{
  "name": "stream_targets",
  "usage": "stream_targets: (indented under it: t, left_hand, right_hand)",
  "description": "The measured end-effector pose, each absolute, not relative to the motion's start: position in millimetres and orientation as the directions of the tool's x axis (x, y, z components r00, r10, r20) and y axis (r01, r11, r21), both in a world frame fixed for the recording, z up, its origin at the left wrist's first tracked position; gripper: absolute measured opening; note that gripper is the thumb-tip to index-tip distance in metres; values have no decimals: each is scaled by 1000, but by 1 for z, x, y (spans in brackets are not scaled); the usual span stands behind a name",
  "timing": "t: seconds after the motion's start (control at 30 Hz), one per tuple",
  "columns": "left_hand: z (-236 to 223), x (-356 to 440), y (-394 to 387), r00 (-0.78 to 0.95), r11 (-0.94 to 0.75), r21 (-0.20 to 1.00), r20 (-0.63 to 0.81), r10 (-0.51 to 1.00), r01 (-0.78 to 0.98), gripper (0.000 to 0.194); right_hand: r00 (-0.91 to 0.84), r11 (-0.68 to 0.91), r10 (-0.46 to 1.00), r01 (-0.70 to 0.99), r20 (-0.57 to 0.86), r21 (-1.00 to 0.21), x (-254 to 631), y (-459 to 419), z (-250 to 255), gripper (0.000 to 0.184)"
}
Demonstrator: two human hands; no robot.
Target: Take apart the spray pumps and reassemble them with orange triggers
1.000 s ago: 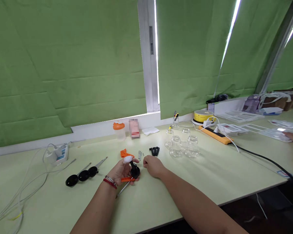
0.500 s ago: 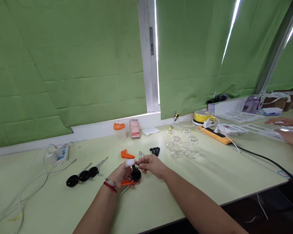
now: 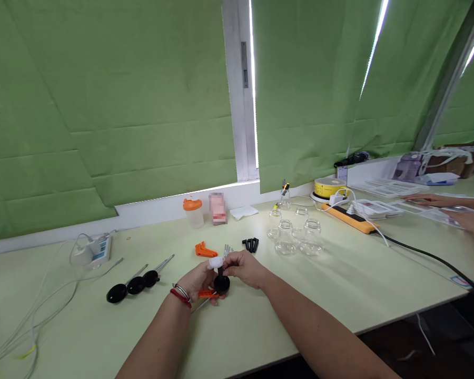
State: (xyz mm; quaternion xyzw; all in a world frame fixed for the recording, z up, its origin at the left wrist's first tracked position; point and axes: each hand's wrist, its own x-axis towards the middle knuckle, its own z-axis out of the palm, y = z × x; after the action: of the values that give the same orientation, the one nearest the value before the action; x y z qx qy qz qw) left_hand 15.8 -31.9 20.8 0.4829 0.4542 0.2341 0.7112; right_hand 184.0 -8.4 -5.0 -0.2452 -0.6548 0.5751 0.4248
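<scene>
Head: pale table, blinds; left hand grips black part; right hand grip unclear.

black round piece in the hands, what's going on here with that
The person's left grip holds the black round piece, with an orange part beside it. The right grip is pinched close by its upper end; whatever its fingertips have is too small to tell. Beyond lie more orange parts and black tubular pieces, with clear jars to the right. Three black discs lie to the left. Another person's hands are at the far right.
</scene>
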Motion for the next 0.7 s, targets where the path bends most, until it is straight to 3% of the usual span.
stream_targets:
  t: [0.7]
  left_hand:
    - [23, 15, -28, 524, 462, 883, -434, 733, 86, 42]
  right_hand:
    - [-532, 8, 829, -293, 170, -956, 177, -7, -19, 26]
